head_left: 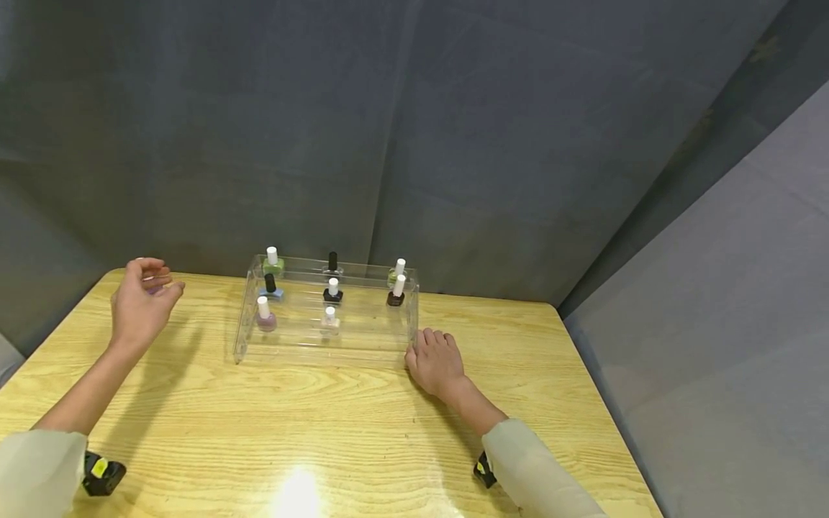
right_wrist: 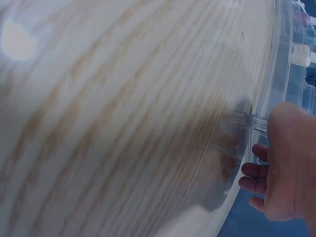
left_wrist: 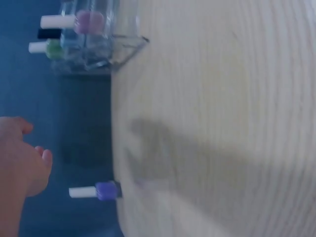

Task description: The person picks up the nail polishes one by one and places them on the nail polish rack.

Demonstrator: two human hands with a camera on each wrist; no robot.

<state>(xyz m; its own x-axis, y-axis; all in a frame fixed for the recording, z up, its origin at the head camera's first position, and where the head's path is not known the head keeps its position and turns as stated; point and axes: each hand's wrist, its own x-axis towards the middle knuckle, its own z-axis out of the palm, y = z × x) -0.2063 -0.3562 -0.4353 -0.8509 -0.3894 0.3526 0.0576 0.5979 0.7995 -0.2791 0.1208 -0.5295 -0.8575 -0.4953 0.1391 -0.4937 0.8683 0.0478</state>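
A clear stepped acrylic rack [head_left: 369,342] stands at the back of the table with several nail polish bottles on its three tiers. My right hand [head_left: 437,363] grips its front right corner, thumb at the front and fingers curled beside the side panel; the right wrist view shows those fingertips [right_wrist: 253,170] bent down near the tabletop. To the left of the rack, my left hand [head_left: 142,298] is raised with loosely bent fingers. In the left wrist view a purple nail polish bottle [left_wrist: 106,191] with a white cap stands at the table's back edge, apart from that hand.
On the rack's left side are a green bottle [head_left: 273,267], a blue bottle [head_left: 275,293] and a mauve bottle [head_left: 266,322]. A dark bottle [head_left: 395,298] stands to the right. Grey fabric [head_left: 311,129] hangs behind the wooden table [head_left: 311,417].
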